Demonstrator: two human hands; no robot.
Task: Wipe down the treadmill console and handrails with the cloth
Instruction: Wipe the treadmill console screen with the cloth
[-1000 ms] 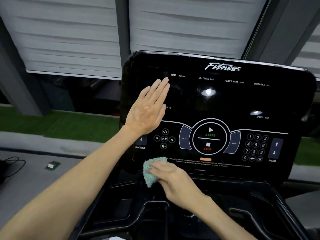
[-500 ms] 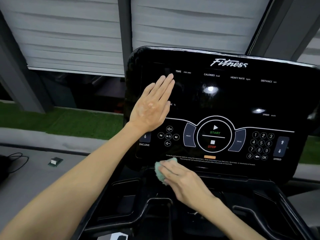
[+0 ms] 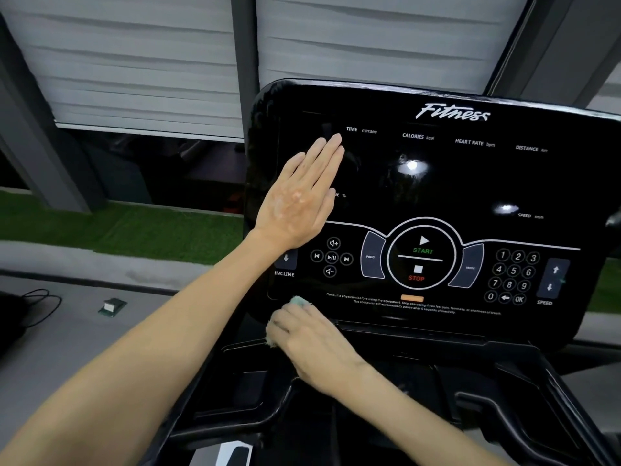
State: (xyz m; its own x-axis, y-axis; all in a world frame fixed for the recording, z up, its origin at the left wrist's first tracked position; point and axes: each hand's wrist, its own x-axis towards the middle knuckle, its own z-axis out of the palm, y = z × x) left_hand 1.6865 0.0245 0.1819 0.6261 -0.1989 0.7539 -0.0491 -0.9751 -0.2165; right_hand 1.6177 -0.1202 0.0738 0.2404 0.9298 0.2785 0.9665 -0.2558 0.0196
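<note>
This is looking like a gym or fitness room: a black treadmill console [image 3: 437, 196] marked Fitness, with START, STOP, SPEED and INCLINE keys, is filling the right of the frame, pale blinds [image 3: 134, 62] are hanging across the upper left, and green turf [image 3: 144, 233] is lying below them

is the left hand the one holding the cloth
No, the left hand lies flat and open on the console, while the cloth is bunched under the right hand at the console's lower edge.
</note>
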